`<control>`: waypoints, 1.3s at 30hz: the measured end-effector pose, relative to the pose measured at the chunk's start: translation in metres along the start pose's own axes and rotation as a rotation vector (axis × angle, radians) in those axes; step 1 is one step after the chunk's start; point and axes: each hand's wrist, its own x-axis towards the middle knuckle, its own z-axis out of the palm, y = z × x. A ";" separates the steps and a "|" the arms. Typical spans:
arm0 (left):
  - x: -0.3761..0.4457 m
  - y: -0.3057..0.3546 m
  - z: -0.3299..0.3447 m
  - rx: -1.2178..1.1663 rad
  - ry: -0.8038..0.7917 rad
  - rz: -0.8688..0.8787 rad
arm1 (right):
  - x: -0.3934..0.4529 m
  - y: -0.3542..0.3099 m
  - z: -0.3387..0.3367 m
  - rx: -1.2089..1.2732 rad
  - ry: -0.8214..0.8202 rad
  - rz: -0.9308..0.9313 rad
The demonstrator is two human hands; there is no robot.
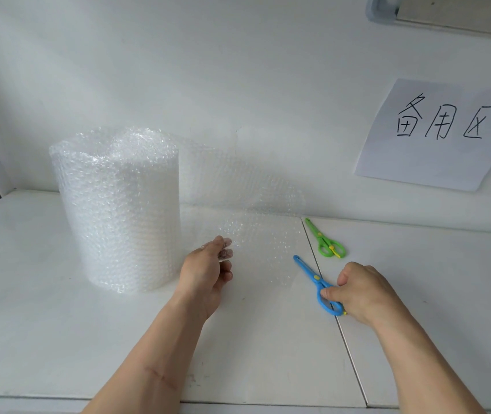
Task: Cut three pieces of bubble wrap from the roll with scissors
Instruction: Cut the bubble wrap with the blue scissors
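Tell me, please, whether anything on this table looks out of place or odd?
Nothing looks damaged or spilled. The one oddity is a spare pair: green scissors lie unused beyond the blue scissors that the right hand is gripping. The paper sign on the wall hangs tilted.

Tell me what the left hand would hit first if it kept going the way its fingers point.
Probably the loose bubble wrap sheet: the left hand already pinches its near edge, fingers pointing up and right. Beyond that lies the wall; depth is unclear.

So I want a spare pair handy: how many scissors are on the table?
2: blue scissors under the right hand, green scissors just beyond, near the wall. None seem hidden.
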 end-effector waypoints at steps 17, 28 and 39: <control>-0.002 0.001 0.001 0.009 -0.012 -0.004 | -0.012 0.008 0.007 0.712 -0.159 -0.013; 0.000 0.001 0.005 -0.198 -0.015 -0.029 | -0.027 0.004 0.005 1.632 -0.367 0.235; -0.007 -0.003 0.020 0.001 -0.066 -0.013 | -0.057 -0.019 0.021 1.268 -0.787 0.002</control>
